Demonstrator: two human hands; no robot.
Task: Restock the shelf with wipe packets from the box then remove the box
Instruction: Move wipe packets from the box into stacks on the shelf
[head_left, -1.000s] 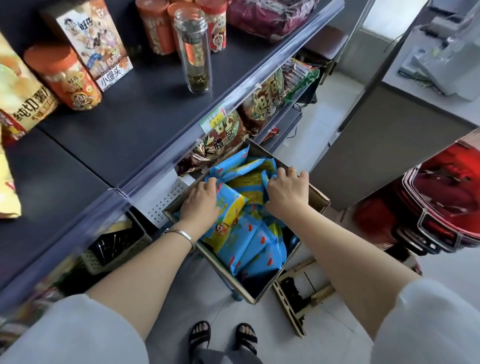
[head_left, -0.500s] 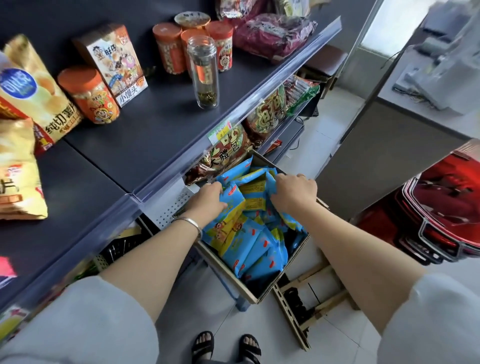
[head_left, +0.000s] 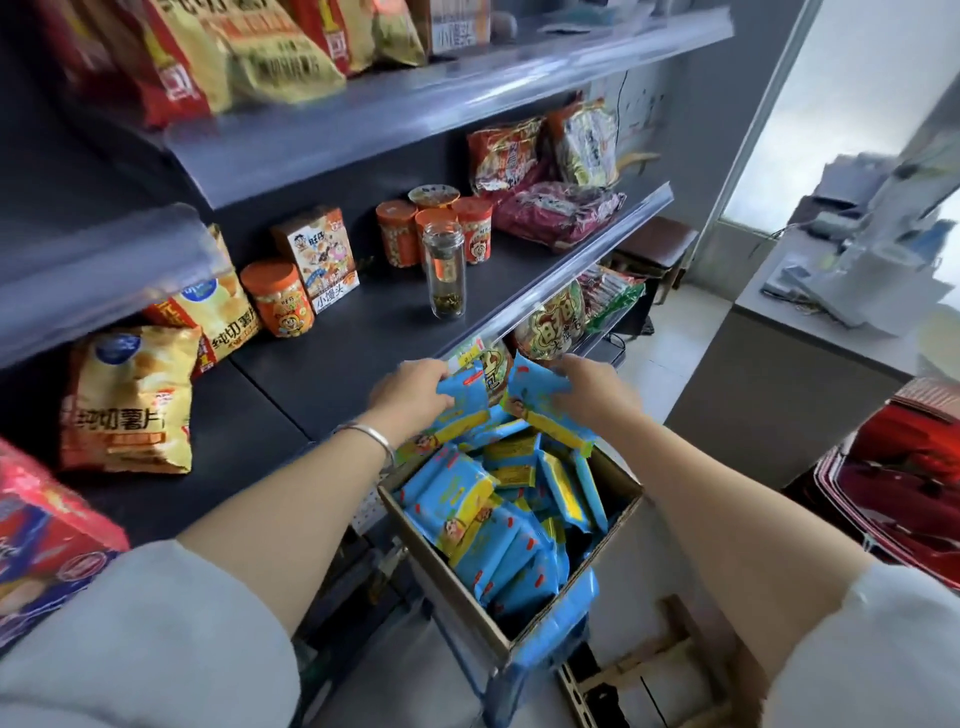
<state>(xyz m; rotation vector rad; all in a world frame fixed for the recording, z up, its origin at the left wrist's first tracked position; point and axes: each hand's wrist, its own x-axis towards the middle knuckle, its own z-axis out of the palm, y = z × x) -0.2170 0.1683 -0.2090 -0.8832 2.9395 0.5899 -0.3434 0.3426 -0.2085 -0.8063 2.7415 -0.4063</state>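
Note:
A brown cardboard box (head_left: 452, 577) sits below the shelf edge, filled with several blue and yellow wipe packets (head_left: 483, 519). My left hand (head_left: 410, 395) grips a bunch of blue packets (head_left: 462, 397) lifted above the box. My right hand (head_left: 597, 389) grips another bunch of packets (head_left: 540, 405) beside it. Both bunches hang near the front edge of the dark middle shelf (head_left: 332, 364), which has bare room in front of the snacks.
Snack bags (head_left: 130, 400), orange tins (head_left: 278, 299), a carton (head_left: 317, 257) and a clear jar (head_left: 444, 270) stand on the middle shelf. More bags fill the shelf above. A grey counter (head_left: 779, 379) and a red object (head_left: 904, 478) lie right. A wooden frame (head_left: 654, 670) is on the floor.
Both hands have risen out of the box with packets in them, up to the shelf edge. The view has tilted upward, showing more of the shelves.

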